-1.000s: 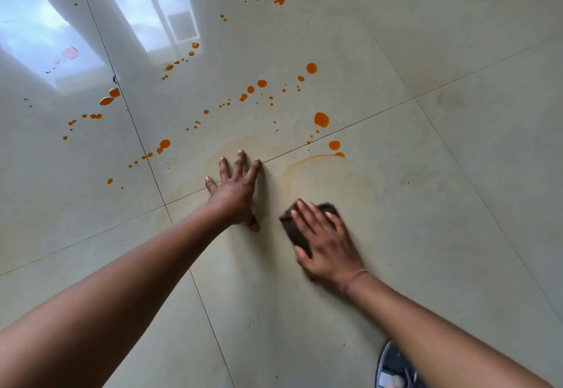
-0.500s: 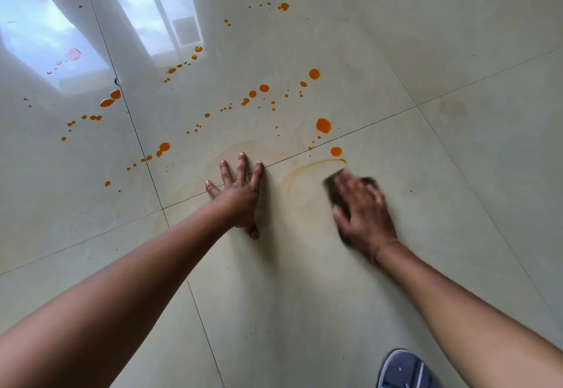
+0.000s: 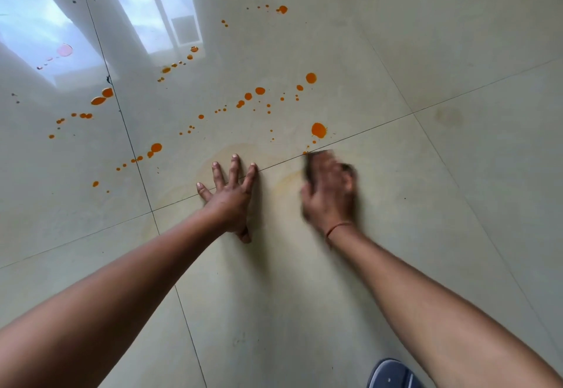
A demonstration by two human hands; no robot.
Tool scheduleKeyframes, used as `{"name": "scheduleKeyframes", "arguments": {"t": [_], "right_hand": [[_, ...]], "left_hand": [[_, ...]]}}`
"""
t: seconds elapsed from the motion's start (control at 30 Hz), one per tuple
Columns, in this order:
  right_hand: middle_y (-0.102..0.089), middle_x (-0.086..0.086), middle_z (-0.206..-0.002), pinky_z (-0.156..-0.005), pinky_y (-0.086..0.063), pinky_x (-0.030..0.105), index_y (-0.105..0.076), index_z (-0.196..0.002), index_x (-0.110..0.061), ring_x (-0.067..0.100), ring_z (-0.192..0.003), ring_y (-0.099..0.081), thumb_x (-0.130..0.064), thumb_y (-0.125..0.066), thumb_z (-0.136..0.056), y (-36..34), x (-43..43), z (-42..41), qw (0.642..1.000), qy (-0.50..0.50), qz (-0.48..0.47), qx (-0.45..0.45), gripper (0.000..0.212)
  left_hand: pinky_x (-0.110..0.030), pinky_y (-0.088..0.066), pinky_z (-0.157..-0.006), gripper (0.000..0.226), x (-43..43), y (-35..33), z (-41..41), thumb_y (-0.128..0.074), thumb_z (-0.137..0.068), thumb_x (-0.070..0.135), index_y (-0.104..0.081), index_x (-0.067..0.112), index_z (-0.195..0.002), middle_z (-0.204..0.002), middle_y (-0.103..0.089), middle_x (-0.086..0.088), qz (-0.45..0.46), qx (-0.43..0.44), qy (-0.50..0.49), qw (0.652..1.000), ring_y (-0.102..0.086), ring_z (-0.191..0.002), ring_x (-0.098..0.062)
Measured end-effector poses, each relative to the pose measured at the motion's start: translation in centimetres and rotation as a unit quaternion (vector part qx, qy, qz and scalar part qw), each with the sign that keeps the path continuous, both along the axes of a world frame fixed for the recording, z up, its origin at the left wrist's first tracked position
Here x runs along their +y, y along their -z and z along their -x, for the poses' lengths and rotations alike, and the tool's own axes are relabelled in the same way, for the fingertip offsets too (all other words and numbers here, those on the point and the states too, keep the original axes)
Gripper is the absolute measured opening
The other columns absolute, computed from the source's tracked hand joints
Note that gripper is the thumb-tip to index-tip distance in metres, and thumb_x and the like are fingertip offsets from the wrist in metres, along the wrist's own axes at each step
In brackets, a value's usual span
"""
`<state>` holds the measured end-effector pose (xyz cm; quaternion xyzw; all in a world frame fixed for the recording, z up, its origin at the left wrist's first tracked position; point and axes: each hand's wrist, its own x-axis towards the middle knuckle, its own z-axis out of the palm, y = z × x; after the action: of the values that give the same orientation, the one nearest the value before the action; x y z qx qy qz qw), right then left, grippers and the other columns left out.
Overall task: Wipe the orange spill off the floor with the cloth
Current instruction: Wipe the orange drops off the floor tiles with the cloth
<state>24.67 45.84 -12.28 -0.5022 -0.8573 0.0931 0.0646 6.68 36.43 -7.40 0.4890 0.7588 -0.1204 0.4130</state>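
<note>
Dark cloth (image 3: 311, 164) pressed under flat right hand (image 3: 330, 188), just short of large orange drop (image 3: 318, 130); left hand (image 3: 231, 197) splayed, braced on floor (image 3: 457, 235). Stroke best carried over drop, pressure firm.

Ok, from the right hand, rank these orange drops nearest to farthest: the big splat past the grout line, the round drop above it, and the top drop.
From the right hand, head view:
1. Big splat, just ahead, past the grout line.
2. Round drop, straight beyond it.
3. Top drop, farthest ahead, slightly left.
</note>
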Motion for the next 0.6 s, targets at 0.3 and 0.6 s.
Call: {"name": "scheduleKeyframes", "arguments": {"t": [0.3,0.6], "right_hand": [[-0.043,0.012,-0.148,-0.111,-0.027,0.046,-0.046,-0.141,-0.012,0.025,-0.136,-0.040,-0.044,-0.034,-0.083,0.1,3.8,-1.5,0.996,0.092,0.003,0.003,0.068],[-0.048,0.012,-0.144,-0.108,-0.028,0.041,-0.050,-0.138,-0.014,0.027,-0.131,-0.046,-0.036,-0.044,-0.081,-0.3,4.7,-2.3,0.978,-0.209,-0.001,0.001,0.062]], "left_hand": [[-0.073,0.001,-0.104,0.149,-0.1,0.1,0.1,-0.093,-0.056,0.026,0.024,0.031,-0.149,-0.148,0.045,-0.006,-0.009,0.000,-0.010,1.000,0.036,-0.135,-0.044],[-0.071,0.001,-0.106,0.148,-0.4,0.1,0.2,-0.093,-0.053,0.023,0.018,0.034,-0.151,-0.151,0.041,-0.003,-0.024,-0.001,-0.031,0.999,0.033,-0.138,-0.040]]}}
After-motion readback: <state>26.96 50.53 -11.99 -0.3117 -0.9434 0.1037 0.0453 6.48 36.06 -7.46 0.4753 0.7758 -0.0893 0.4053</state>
